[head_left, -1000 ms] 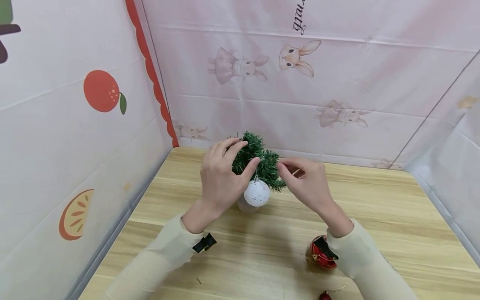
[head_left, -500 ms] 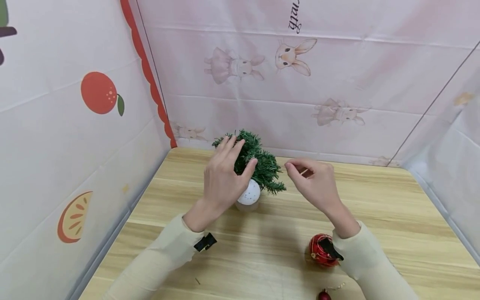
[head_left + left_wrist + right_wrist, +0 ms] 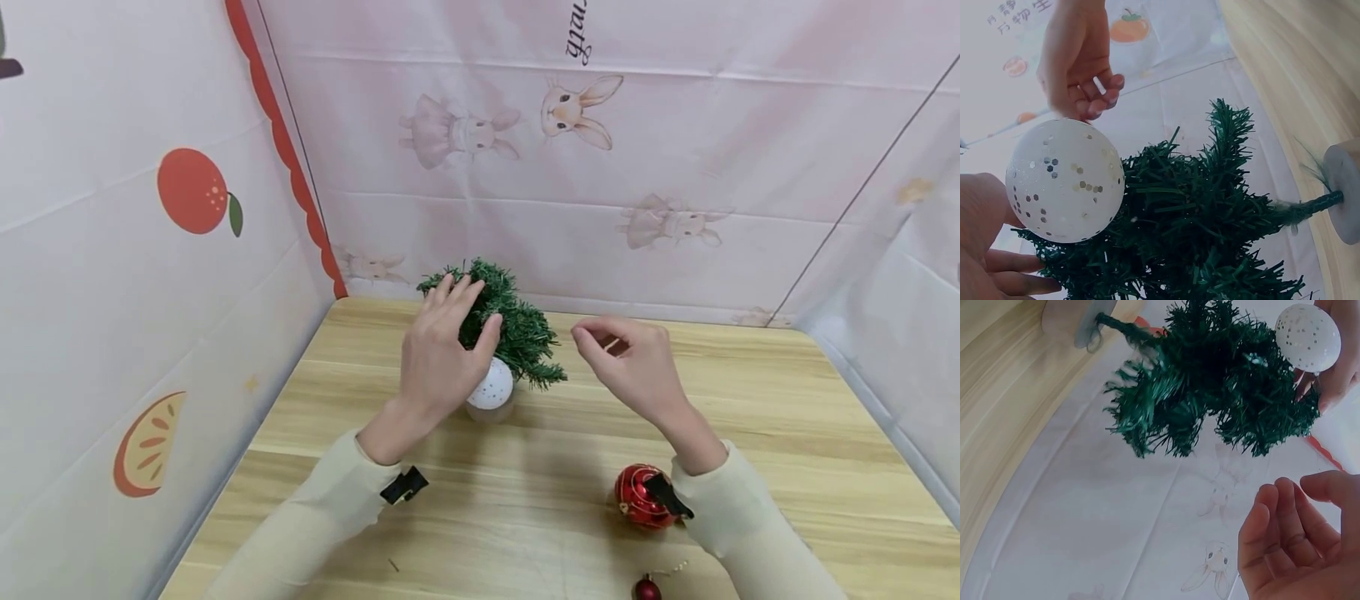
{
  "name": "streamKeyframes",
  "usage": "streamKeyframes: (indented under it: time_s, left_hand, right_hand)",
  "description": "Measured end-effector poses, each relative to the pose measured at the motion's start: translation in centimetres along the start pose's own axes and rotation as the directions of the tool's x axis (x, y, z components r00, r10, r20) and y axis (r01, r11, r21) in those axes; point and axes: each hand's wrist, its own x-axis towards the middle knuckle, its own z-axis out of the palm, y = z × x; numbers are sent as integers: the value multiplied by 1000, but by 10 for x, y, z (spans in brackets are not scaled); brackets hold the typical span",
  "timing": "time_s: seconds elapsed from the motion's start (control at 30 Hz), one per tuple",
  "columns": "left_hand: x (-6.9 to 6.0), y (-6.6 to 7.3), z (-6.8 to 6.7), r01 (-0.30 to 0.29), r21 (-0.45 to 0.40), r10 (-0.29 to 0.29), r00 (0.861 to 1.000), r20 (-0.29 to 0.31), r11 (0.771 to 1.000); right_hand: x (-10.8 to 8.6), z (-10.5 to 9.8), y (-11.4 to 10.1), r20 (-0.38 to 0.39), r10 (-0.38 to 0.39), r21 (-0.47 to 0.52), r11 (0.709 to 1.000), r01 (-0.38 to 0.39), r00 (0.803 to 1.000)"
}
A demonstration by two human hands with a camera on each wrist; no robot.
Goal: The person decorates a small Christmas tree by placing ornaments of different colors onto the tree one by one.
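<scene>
A small artificial Christmas tree (image 3: 525, 333) stands upright on a round base (image 3: 1342, 194) at the back of the table. My left hand (image 3: 438, 358) is at the tree's left side with its fingers spread and partly over the branches; whether they touch cannot be seen. A white bauble with shiny dots (image 3: 492, 387) hangs at the tree's front, just under my left thumb; its loop is hidden. My right hand (image 3: 633, 362) is in the air to the right of the branches, fingers loosely bent, with nothing visible between thumb and fingertips (image 3: 1285, 487).
A shiny red bauble with gold lines (image 3: 637, 498) lies near my right cuff. Closer to the front is a small dark red bauble (image 3: 647, 588) with a thin chain. A tiny dark sliver (image 3: 393, 565) lies at front left. Fabric walls surround the wooden table (image 3: 750, 400).
My right hand has drawn away from the branches to the right. The white bauble has swung lower and left, under my left hand. The left fingers have straightened somewhat. The view has shifted slightly.
</scene>
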Motion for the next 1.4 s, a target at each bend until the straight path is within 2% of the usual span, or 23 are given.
streamKeyframes:
  time_s: [0.13, 0.37, 0.7, 0.9, 1.0, 1.13, 1.23, 1.4]
  left_hand:
    - [1, -2, -4, 14, -30, -14, 1000, 16, 999]
    - [3, -6, -8, 41, -100, -36, 998, 50, 994]
    - [6, -16, -16, 84, -237, -60, 993, 106, 968]
    - [8, -22, -19, 138, -270, -102, 984, 145, 953]
    - [10, -25, -20, 176, -291, -130, 977, 170, 940]
    - [13, -28, -21, 202, -318, -149, 971, 185, 926]
    - [15, -32, -22, 202, -321, -147, 971, 188, 925]
    - [18, -39, -24, 201, -324, -140, 969, 204, 925]
  right_hand:
    - [-3, -6, 1, 41, 24, -16, 1000, -23, 999]
    - [-12, -17, 6, 61, 34, -69, 997, -30, 998]
    - [-36, -32, 22, 76, 41, -108, 994, -32, 996]
    - [-53, -40, 27, 157, 58, -131, 991, -37, 986]
    - [-62, -44, 29, 222, 70, -140, 989, -39, 973]
    - [-74, -47, 33, 324, 126, -139, 987, -85, 938]
    - [-84, -47, 38, 389, 174, -144, 981, -127, 905]
    - [-102, -47, 46, 445, 227, -177, 970, -163, 866]
